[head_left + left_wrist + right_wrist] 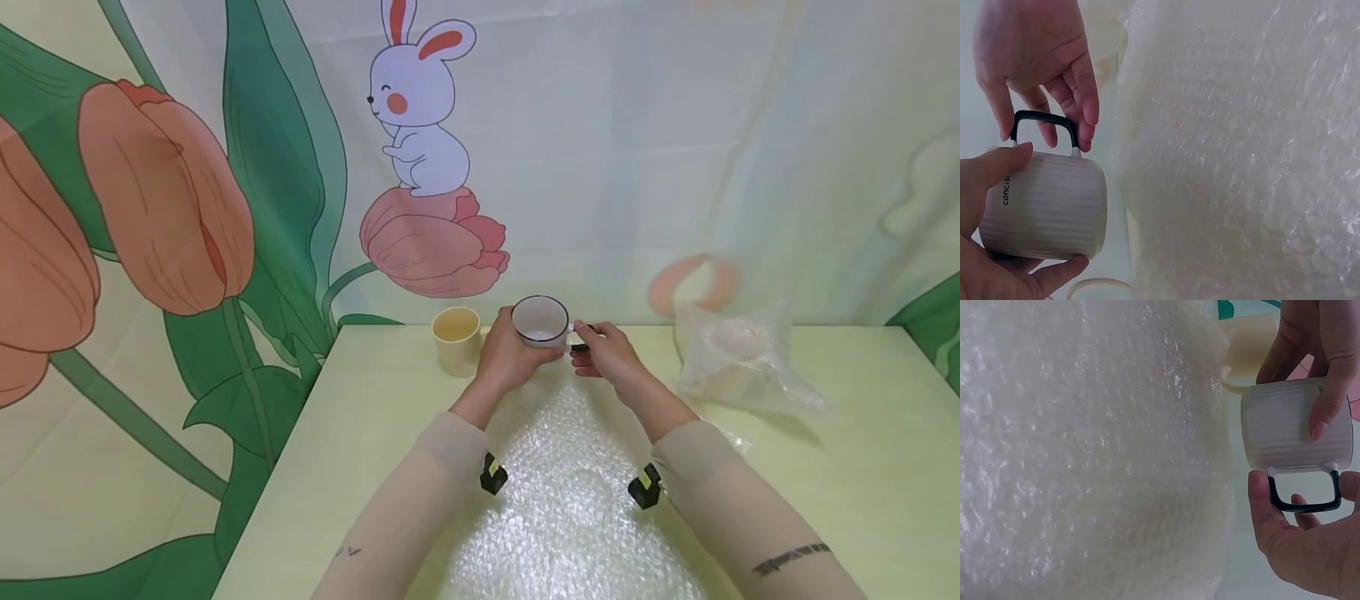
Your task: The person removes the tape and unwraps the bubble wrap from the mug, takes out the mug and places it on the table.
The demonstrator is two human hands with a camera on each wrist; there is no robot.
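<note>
A white ribbed mug (539,323) with a dark rim and black handle is held up over the far part of the table. My left hand (507,354) grips its body from the side, thumb along the wall and fingers round the other side, in the left wrist view. My right hand (606,354) is at the black handle (1305,507), with thumb and fingers at its two ends. Lettering shows on the mug's wall in the left wrist view. Below and nearer lies a wide sheet of clear bubble wrap (562,525).
A cream-yellow mug (457,354) stands just left of my left hand, its handle towards the right. At the right back lies a bundle (738,350) in bubble wrap. A printed cloth (600,150) with a rabbit and tulips hangs behind the table (885,467).
</note>
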